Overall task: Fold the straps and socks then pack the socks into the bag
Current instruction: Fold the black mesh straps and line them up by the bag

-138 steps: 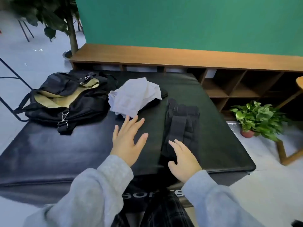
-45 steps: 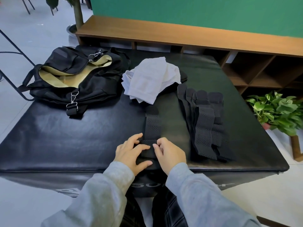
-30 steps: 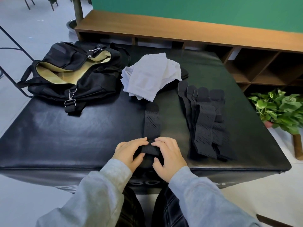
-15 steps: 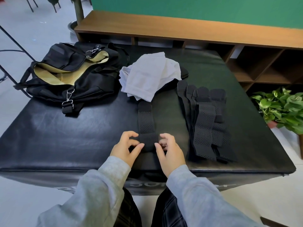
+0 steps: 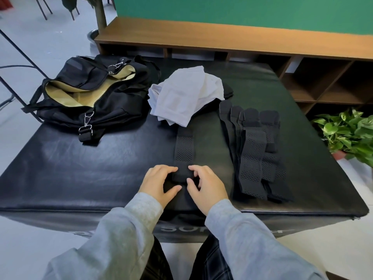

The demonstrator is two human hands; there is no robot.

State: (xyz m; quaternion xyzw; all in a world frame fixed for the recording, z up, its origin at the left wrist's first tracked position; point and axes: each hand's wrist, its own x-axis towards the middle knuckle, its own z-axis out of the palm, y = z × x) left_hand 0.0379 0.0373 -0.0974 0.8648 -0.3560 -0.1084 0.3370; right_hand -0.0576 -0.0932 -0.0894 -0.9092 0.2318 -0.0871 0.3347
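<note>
A single black perforated strap (image 5: pixel 184 150) lies lengthwise in the middle of the black padded table (image 5: pixel 84 168). Its near end is rolled up into a small bundle. My left hand (image 5: pixel 159 183) and my right hand (image 5: pixel 205 184) grip that bundle from either side with curled fingers. To the right lies a pile of several more black straps (image 5: pixel 252 150). A heap of white socks (image 5: pixel 181 98) sits behind the single strap. An open black bag (image 5: pixel 86 93) with a tan lining stands at the table's far left.
A long wooden shelf unit (image 5: pixel 222 35) runs behind the table under a green wall. A potted green plant (image 5: pixel 351 134) stands on the floor to the right. Chair legs and a tree trunk show at the far left.
Both hands took one strap from the pile, laid it in the middle and rolled its near end away from me. The flat part of the strap has grown shorter.
</note>
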